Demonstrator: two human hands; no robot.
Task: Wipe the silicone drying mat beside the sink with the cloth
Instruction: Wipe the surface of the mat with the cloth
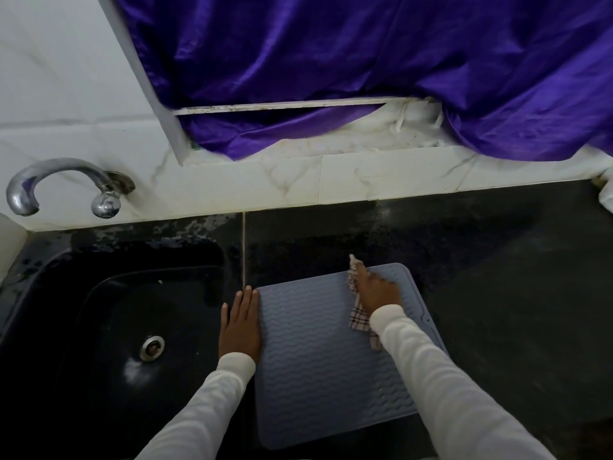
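Two hands work at the blue-grey silicone drying mat (pixel 318 353), which lies flat on the dark countertop (pixel 497 277) just right of the black sink (pixel 116 310). Left of the mat, above the sink's back edge, I see a chrome tap (pixel 59 184). My left hand (pixel 240 327) lies flat, fingers straight and together, pressing the mat's left edge. On the mat's upper right part, my right hand (pixel 376 288) presses down on the checked cloth (pixel 360 318), fingers bunched over it. Purple fabric (pixel 365 61) hangs behind the mat.
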